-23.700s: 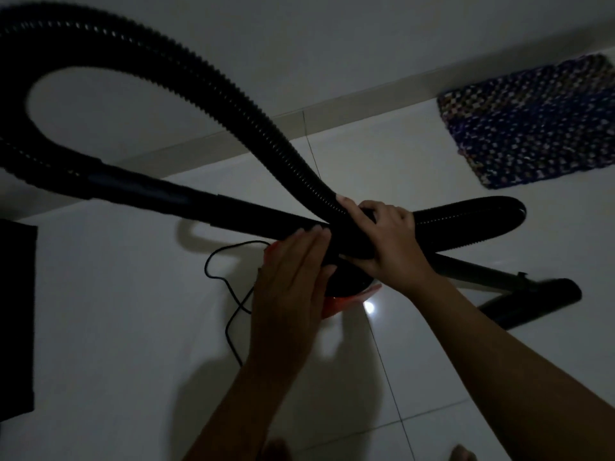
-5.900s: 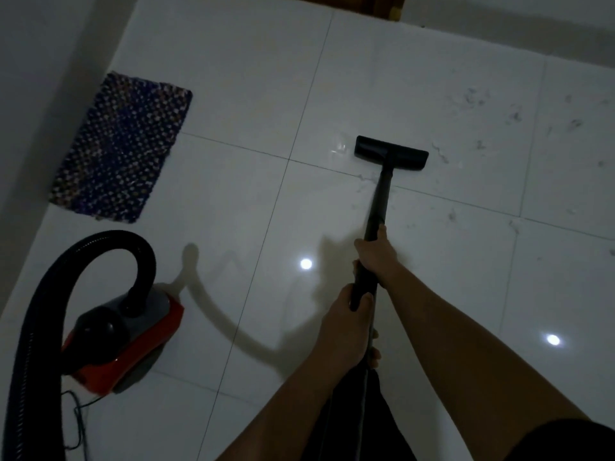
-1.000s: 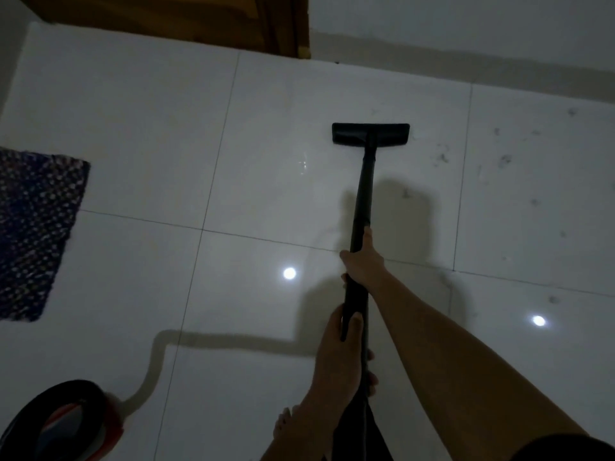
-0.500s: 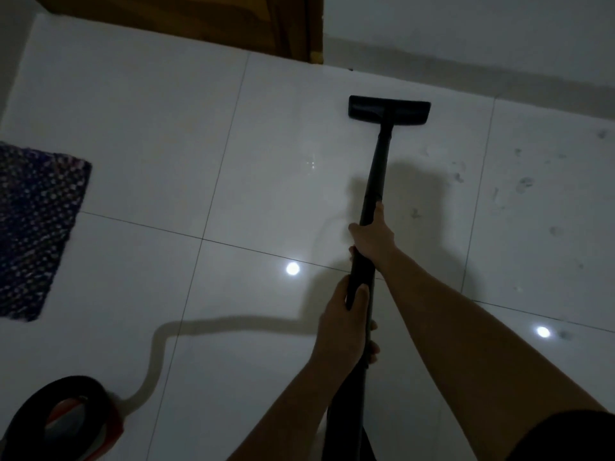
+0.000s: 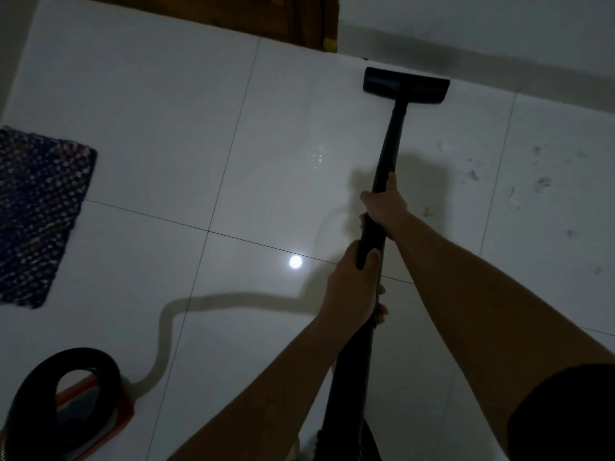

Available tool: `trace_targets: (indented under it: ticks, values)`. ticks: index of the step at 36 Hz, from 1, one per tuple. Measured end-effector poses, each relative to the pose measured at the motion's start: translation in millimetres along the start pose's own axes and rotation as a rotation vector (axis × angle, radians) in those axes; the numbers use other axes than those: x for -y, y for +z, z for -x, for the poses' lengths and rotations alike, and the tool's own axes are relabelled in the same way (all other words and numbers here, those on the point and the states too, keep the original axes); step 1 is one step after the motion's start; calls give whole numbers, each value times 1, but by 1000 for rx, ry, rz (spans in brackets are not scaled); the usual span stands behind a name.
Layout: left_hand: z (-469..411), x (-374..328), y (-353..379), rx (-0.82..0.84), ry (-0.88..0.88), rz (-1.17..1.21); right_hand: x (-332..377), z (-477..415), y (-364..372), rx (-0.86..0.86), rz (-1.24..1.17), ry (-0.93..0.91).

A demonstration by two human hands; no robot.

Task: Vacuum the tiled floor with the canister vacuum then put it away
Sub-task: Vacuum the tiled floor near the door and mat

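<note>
Near the far wall, holding the floor head (image 5: 406, 85) down on the tiled floor (image 5: 166, 128), left grip (image 5: 352, 287) and right grip (image 5: 382, 202) both clenched round the wand (image 5: 389, 151); canister (image 5: 90, 410) at near left. Likely mid-task: specks (image 5: 542, 183) at right to vacuum yet, then putting away.

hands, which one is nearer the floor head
The right hand, further along the wand toward the floor head; the left hand grips behind it.
</note>
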State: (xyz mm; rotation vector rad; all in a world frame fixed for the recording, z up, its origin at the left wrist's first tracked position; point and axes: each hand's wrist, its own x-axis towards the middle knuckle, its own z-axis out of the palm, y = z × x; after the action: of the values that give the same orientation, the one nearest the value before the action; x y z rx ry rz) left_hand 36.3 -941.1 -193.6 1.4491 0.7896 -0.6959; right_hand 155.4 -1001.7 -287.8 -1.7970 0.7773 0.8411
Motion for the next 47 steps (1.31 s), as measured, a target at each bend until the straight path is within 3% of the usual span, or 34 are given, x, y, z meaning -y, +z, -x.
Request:
trace_targets:
  ticks: [12,21,36,47]
  values:
    - [60,47,-13,-23,51,-56,-47,65,19,37,10,10]
    - [140,94,-36,10,-7,55,-104,140,47,55,34,11]
    - [238,200,-82,3,-27,-7,-203,240,113,91,48,16]
    - [246,219,-48,71,-66,-7,-239,243,77,20,47,72]
